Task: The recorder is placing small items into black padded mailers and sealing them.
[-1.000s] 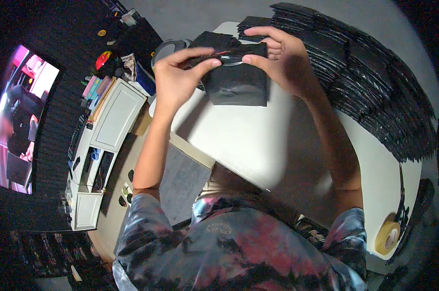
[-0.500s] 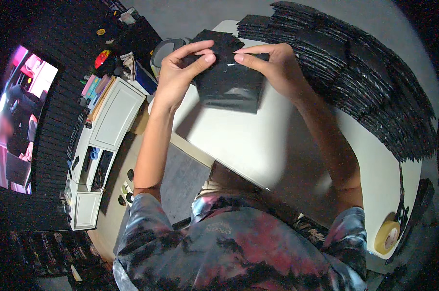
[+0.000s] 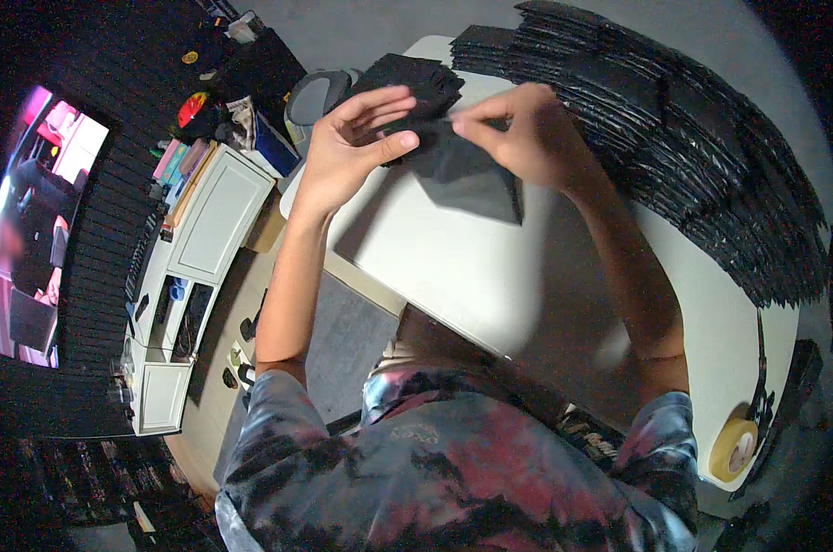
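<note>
Here, your left hand (image 3: pixel 347 147) and right hand (image 3: pixel 517 133) each pinch the top edge of the black pouch (image 3: pixel 462 175), fingers half curled, lifting it over the far table (image 3: pixel 453 267) so it hangs flat.

A flat black pouch (image 3: pixel 467 175) hangs tilted above the far part of the white table (image 3: pixel 453 267), one corner pointing down, its top edge pinched between the left hand (image 3: pixel 352 147) and right hand (image 3: pixel 517 138), matte and slightly creased
</note>
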The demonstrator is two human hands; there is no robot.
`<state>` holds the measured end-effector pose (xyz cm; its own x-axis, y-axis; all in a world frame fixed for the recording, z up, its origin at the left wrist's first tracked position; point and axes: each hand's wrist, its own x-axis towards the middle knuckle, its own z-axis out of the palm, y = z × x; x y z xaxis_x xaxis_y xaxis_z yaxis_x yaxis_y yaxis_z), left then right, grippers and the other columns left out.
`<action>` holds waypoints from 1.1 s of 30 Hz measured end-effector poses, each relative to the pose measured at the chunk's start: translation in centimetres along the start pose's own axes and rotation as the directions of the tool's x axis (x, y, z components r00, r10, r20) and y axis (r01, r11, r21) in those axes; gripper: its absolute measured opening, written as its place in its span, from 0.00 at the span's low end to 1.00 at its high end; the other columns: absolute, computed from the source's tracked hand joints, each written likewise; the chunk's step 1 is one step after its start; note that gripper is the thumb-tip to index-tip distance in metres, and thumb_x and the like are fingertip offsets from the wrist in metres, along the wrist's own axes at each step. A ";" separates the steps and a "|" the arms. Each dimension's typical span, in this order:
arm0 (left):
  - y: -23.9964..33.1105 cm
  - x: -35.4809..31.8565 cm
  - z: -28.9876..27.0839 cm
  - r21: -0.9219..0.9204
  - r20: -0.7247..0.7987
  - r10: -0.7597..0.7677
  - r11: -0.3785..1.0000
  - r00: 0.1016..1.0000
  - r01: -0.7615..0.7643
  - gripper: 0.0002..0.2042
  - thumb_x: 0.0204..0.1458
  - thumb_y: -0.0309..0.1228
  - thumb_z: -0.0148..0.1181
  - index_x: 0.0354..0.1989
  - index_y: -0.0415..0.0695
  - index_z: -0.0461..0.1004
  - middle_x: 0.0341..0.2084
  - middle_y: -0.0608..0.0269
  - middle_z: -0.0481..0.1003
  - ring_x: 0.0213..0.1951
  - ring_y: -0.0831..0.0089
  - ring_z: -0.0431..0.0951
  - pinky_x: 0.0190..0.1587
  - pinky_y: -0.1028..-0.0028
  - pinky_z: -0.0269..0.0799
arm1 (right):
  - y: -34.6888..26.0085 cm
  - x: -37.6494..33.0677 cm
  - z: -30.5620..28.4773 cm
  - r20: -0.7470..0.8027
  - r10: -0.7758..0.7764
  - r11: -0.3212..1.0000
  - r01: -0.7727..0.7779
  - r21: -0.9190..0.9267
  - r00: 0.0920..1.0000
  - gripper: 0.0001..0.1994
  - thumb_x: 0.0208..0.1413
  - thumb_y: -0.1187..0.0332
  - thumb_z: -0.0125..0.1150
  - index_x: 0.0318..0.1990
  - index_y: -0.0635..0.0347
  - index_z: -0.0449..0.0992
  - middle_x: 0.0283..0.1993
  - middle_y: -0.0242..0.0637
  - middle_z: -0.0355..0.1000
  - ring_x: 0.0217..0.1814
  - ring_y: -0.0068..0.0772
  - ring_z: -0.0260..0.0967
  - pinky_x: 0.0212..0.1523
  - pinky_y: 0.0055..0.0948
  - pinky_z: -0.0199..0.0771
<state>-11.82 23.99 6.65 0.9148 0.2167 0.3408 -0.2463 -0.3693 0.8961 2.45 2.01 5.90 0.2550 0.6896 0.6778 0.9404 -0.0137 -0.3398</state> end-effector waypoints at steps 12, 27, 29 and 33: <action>-2.0 0.0 -0.8 -0.099 0.217 -0.003 0.995 0.976 0.025 0.45 0.40 0.30 0.84 0.69 0.40 0.65 0.60 0.59 0.76 0.60 0.69 0.74 0.63 0.68 0.69 | -1.0 0.7 0.5 -0.315 0.047 0.988 0.003 0.155 0.948 0.07 0.58 0.66 0.69 0.35 0.60 0.86 0.36 0.44 0.84 0.39 0.42 0.84 0.43 0.35 0.82; -3.7 -3.1 4.1 0.655 0.208 -0.124 0.754 0.970 -0.044 0.27 0.64 0.31 0.58 0.71 0.37 0.63 0.60 0.29 0.70 0.59 0.43 0.77 0.61 0.58 0.73 | 1.2 -4.1 3.7 0.541 0.585 0.802 -0.335 -0.494 0.604 0.23 0.62 0.60 0.64 0.59 0.65 0.76 0.60 0.58 0.74 0.64 0.58 0.71 0.66 0.47 0.70; -6.6 -5.2 7.0 0.648 0.240 -0.047 0.752 0.970 -0.124 0.28 0.65 0.30 0.52 0.71 0.30 0.57 0.61 0.26 0.68 0.63 0.40 0.71 0.67 0.57 0.65 | 2.9 -6.4 7.2 0.449 -0.012 0.956 0.142 -0.257 0.894 0.30 0.65 0.55 0.60 0.67 0.69 0.67 0.69 0.59 0.65 0.74 0.56 0.60 0.71 0.48 0.64; -9.0 -7.3 8.3 0.699 0.345 0.009 0.665 0.939 -0.263 0.32 0.67 0.34 0.50 0.71 0.21 0.50 0.70 0.24 0.55 0.73 0.33 0.54 0.75 0.49 0.50 | 2.6 -9.5 7.0 0.528 0.066 0.985 0.030 -0.170 0.847 0.42 0.66 0.45 0.55 0.75 0.70 0.53 0.79 0.56 0.50 0.83 0.55 0.44 0.79 0.51 0.48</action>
<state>-13.60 18.27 -6.27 0.9669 -0.1116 0.2294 -0.1807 -0.9342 0.3075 0.89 0.48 -5.96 0.1589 0.9653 0.2072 0.9721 -0.1163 -0.2036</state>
